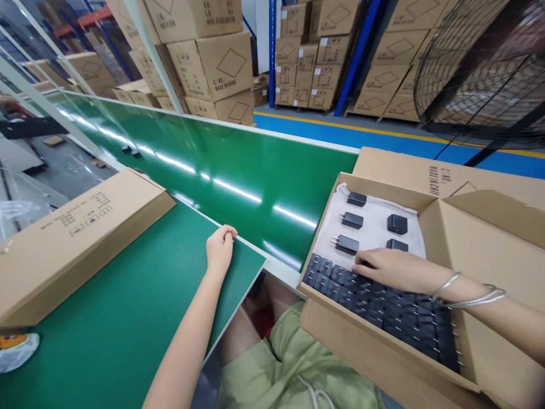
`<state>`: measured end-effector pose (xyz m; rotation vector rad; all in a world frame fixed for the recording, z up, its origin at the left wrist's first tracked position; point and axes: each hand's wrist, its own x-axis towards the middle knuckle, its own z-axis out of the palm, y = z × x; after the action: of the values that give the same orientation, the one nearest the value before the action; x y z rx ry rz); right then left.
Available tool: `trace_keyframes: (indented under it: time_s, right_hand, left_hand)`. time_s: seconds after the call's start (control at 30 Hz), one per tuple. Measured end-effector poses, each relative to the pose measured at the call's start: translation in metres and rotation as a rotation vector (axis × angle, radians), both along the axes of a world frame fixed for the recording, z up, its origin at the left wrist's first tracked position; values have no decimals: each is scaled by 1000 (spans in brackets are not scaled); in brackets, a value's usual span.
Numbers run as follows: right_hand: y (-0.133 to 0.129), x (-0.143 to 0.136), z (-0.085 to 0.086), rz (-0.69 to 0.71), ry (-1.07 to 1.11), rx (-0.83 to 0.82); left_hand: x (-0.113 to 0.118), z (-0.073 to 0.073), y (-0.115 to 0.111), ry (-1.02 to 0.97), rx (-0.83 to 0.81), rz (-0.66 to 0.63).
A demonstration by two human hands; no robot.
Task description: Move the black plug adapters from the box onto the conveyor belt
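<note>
My right hand (385, 270) reaches into an open cardboard box (332, 318) at the right, fingers pinched on a black plug-in charger (367, 263) that is mostly hidden. Below it, black chargers (374, 309) are packed in tight rows, metal prongs up. Beyond the fingers, three chargers lie on their sides on a white foam sheet (377, 221), the nearest charger (347, 244) with prongs to the left. Two blockier chargers sit farther right, one a black charger (397, 224). My left hand (220, 247) rests at the green tabletop's edge, fingers curled, holding nothing visible.
A long closed carton (80, 244) lies on the green tabletop (140, 329) at the left. The green conveyor belt (204, 153) runs behind, with small black pieces (131, 151) far along it. Stacked cartons (213, 68) and a large fan (485, 74) stand beyond.
</note>
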<state>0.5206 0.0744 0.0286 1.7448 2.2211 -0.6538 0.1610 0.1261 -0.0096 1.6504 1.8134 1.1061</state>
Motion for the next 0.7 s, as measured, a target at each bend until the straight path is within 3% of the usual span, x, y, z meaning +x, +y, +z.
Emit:
trace_keyframes:
  time_s: [0.1, 0.37, 0.57, 0.7]
  right_hand:
    - [6, -6, 6, 30, -75, -120]
    - [9, -7, 10, -31, 5, -196]
    - [14, -3, 23, -172, 165, -5]
    - [16, -22, 34, -181, 354, 140]
  left_hand:
    - [0, 0, 0, 14, -10, -3]
    - [-1, -1, 1, 42, -45, 0]
    - [0, 2, -1, 11, -51, 0]
    - [1, 2, -2, -26, -42, 1]
